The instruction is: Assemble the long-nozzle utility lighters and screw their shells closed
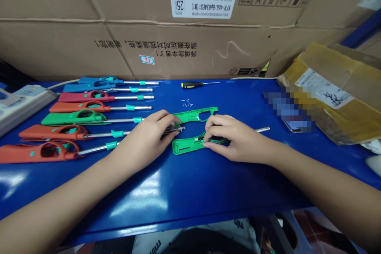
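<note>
On the blue table (184,190) lies an opened green lighter shell (186,145) with a metal tube (263,129) pointing right. My right hand (232,137) pinches parts inside that shell, fingers pressed together. A second green shell half (196,115) lies just behind it. My left hand (149,137) rests palm down beside the shell, its fingers curled over a thin dark metal part (175,129). A few tiny screws (187,103) lie behind the shell half.
Several finished long lighters, red, orange, green and blue (74,118), lie in a row at the left. A yellow-and-black screwdriver (193,84) lies at the back. Cardboard boxes (190,27) wall the rear. A phone (293,121) and a taped parcel (336,95) are at the right.
</note>
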A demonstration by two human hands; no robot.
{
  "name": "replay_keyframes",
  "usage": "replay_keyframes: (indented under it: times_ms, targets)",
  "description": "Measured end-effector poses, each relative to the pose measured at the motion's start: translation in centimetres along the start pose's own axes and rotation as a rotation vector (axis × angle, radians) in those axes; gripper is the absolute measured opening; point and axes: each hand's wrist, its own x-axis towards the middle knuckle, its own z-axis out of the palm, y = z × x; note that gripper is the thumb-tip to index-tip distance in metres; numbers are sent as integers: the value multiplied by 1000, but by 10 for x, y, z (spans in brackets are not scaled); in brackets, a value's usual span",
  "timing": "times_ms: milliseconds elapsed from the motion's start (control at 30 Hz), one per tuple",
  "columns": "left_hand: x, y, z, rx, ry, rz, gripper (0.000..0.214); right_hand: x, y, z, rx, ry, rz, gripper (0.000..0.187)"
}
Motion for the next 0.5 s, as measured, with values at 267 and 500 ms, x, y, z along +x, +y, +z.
replay_keyframes:
  times_ms: [267, 500]
  targets:
    - [-1, 4, -1, -41, 120, 40, 16, 1, 2, -2, -14, -5, 50, 5]
    - [-5, 27, -6, -111, 279, 129, 20, 1, 0, -1, 16, 7, 99, 5]
